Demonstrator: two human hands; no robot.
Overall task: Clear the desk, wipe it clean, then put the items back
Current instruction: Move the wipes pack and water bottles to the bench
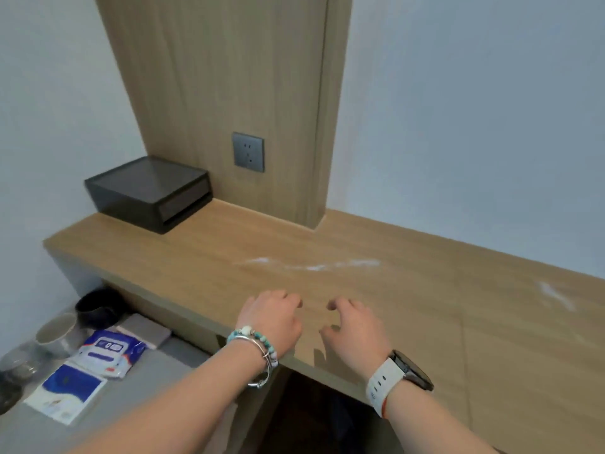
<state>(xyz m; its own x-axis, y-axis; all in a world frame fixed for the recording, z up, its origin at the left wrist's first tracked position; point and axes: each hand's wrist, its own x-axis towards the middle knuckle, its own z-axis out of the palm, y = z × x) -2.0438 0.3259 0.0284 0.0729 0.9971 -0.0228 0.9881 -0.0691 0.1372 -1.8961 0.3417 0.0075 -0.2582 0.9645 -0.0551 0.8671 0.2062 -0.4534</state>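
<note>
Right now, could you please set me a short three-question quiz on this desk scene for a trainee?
1. True or false: the black box sits on the desk.
2. What marks the desk? A) white streaks B) coffee rings C) ink
3. Fill in: the left hand and right hand hold ____.
Key: 1 true; 2 A; 3 nothing.

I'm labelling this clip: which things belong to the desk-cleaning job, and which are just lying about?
Job: desk, white smears on it, black box on it; beside the desk, wipes pack, grey pad, black cup, grey mug.
Lying about: wall socket, wood panel.
</note>
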